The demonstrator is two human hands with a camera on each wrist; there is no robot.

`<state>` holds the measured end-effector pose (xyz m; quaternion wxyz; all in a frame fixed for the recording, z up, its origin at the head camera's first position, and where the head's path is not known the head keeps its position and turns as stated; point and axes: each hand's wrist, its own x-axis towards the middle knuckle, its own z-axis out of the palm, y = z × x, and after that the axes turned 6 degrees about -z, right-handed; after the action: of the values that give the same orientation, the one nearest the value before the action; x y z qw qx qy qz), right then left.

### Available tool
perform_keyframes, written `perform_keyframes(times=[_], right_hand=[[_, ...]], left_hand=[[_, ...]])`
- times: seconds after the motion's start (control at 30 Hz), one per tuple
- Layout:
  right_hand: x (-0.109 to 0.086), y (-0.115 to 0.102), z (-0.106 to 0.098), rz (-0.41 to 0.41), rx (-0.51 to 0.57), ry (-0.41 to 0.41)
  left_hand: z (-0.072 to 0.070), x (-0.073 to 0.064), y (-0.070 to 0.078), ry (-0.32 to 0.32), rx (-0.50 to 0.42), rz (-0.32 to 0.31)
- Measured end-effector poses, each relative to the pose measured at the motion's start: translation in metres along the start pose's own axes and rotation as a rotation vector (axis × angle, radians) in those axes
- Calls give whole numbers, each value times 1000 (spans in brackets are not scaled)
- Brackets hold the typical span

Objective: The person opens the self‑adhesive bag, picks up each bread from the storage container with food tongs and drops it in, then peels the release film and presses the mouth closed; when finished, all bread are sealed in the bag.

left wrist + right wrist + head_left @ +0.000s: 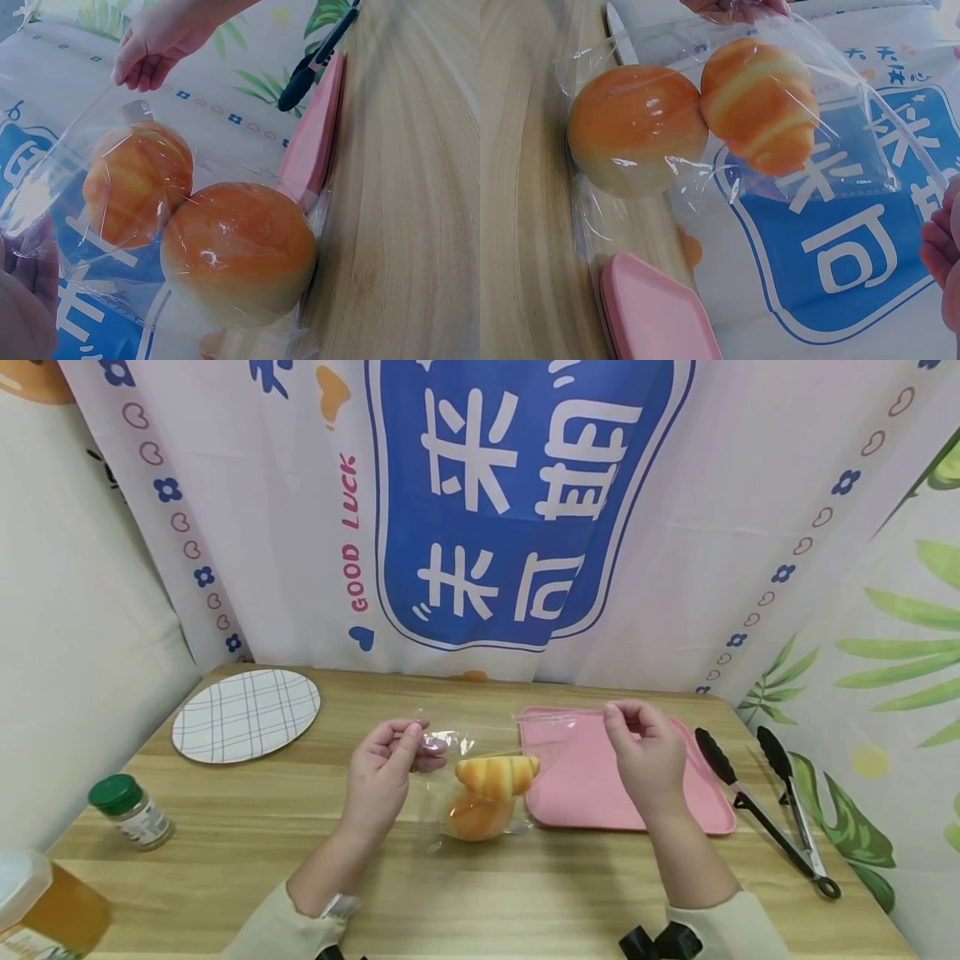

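Note:
A clear plastic bag (438, 806) stands on the wooden table between both hands. Inside it are a croissant (498, 775) and, below that, a round bun (477, 817). With thumb and fingers, my left hand (386, 768) pinches the upper left part of the bag. My right hand (651, 756) pinches the far end of the bag's top edge, which is drawn out to the right in a narrow strip. The right wrist view shows the croissant (759, 105) resting against the bun (637, 127), both under shiny film.
A pink tray (585, 785) lies behind and right of the bag, with black-tipped tongs (780, 827) beside it. At left are a checked oval plate (247, 717), a green-capped jar (131, 810) and a container of amber liquid (63, 906). A printed cloth (480, 527) hangs behind the table.

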<state>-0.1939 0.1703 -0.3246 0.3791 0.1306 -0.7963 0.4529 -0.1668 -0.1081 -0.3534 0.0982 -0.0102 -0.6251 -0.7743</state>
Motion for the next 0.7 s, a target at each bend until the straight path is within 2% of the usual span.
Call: perform_keyframes(times=[0.1, 0.3, 0.57, 0.7], right_hand=[[1, 4, -6, 58, 14, 10], [3, 12, -20, 87, 10, 49], [5, 28, -39, 190, -26, 75], [6, 34, -48, 209, -27, 91]], left_hand=[[0, 0, 0, 3, -6, -4], [0, 0, 2, 2, -10, -7], [0, 1, 3, 4, 0, -13], [0, 1, 2, 1, -3, -6]])
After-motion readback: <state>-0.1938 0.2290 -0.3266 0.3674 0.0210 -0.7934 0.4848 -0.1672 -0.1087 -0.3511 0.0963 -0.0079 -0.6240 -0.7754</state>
